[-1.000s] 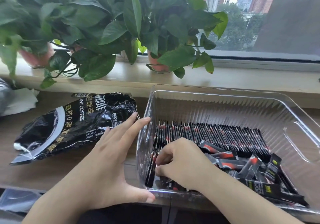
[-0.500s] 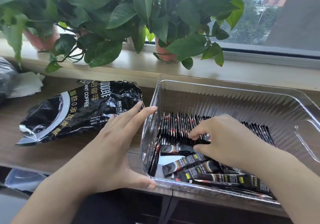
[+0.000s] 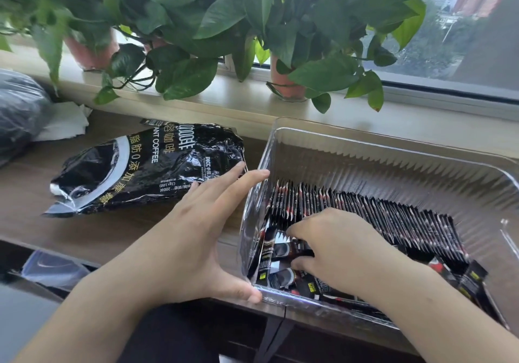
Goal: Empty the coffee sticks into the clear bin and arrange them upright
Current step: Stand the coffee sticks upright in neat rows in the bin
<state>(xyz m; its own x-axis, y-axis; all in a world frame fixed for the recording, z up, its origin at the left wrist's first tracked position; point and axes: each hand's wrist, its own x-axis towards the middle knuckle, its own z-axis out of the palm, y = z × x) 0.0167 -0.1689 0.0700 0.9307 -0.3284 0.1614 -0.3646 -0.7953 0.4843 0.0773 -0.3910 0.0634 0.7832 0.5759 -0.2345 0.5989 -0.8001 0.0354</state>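
Observation:
A clear plastic bin (image 3: 393,149) stands on the wooden desk. Inside it a long row of black coffee sticks (image 3: 379,211) stands upright, and several loose sticks (image 3: 280,275) lie flat at the near left corner. My left hand (image 3: 196,236) presses flat against the bin's left outer wall, fingers straight, thumb on the near rim. My right hand (image 3: 337,247) is inside the bin, its fingers and thumb pinching a few of the loose sticks by the left end of the row. The flattened black coffee bag (image 3: 134,171) lies left of the bin.
Potted plants (image 3: 289,81) line the window sill behind the bin, leaves hanging over the desk. A dark plastic bag (image 3: 19,109) and white paper (image 3: 64,121) lie far left. The desk's front edge runs just below the bin.
My right hand moved from the middle of the row back toward the near left corner and now pinches loose sticks there. My left hand stayed against the bin wall.

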